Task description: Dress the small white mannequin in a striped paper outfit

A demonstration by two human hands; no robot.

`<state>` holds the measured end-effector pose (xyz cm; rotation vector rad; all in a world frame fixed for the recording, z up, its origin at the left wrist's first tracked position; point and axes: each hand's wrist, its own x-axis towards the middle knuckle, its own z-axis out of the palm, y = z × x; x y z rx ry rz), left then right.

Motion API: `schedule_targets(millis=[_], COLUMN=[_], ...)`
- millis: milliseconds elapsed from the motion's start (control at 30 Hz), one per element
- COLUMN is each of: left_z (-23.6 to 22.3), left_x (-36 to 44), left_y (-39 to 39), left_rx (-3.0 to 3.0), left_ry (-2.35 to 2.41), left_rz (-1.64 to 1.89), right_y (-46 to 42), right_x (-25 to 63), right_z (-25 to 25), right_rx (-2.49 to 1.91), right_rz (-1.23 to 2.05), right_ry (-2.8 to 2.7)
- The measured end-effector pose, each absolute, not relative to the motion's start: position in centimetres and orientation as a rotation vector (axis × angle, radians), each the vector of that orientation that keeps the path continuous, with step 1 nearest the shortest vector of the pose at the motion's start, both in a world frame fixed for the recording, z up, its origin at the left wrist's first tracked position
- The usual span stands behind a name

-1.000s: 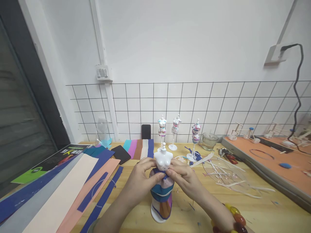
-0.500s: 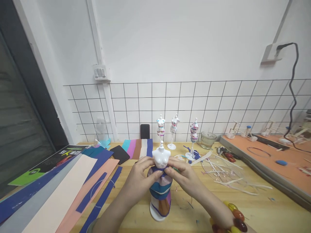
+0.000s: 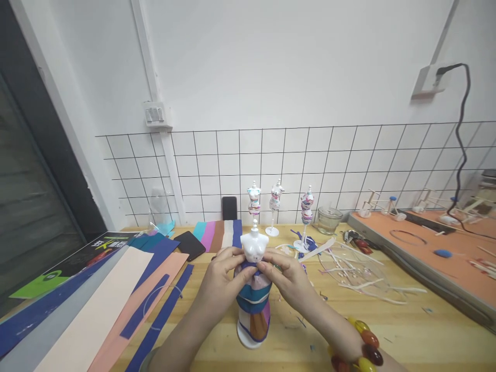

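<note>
A small white mannequin (image 3: 254,246) stands upright on its round white base (image 3: 248,340) in front of me. It wears a skirt (image 3: 253,298) banded in blue, pink, teal, white, brown and purple. My left hand (image 3: 227,277) is closed on the skirt's blue top edge at the mannequin's waist, thumb in front and fingers behind. On the other side, my right hand (image 3: 284,275) pinches the same edge, its thumb almost meeting the left one. The fingertips behind the figure are hidden. A bracelet of large beads (image 3: 370,338) circles my right wrist.
Three smaller mannequins (image 3: 275,199) stand behind, near a glass bowl (image 3: 328,219). Coloured sheets (image 3: 96,305) and blue strips (image 3: 163,315) lie to the left, beside a dark phone (image 3: 189,245). Pale thin strips (image 3: 356,268) are tangled on the right, before an orange board (image 3: 434,248).
Both hands keep their grip at the waist, with only slight finger shifts. The whole view has moved a little, so everything appears slightly further left and higher.
</note>
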<state>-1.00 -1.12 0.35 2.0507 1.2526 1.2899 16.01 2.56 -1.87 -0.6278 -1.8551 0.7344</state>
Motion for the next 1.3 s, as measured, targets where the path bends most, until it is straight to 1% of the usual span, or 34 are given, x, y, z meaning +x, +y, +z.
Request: schedule_targets(millis=[800,900,1133,1233,1300], left_z=[0.4,0.6,0.2,-0.6,-1.5], left_x=[-1.3,-1.2,-1.2,-1.2,-1.2], left_y=[-0.9,-1.0,-0.6,0.1,0.7], left_rx=[1.996,1.976,1.676,1.538,1.460], left_ry=[1.120,1.111,1.204,1.241,1.210], left_rz=[1.286,1.300,1.264,1.192,1.110], right_y=[2.7,2.7,3.6,4.0,4.2], right_x=[16.4,16.4,16.3,16.0,15.9], right_z=[-1.7,-1.4,-1.9,-2.7,-3.1], right_rx=[-0.545,-0.564,-0.763,-0.785,-0.808], right_rz=[0.706,0.872,1.492,1.650,1.699], right_ry=[-1.910,-1.825,-1.300,-1.181,-1.157])
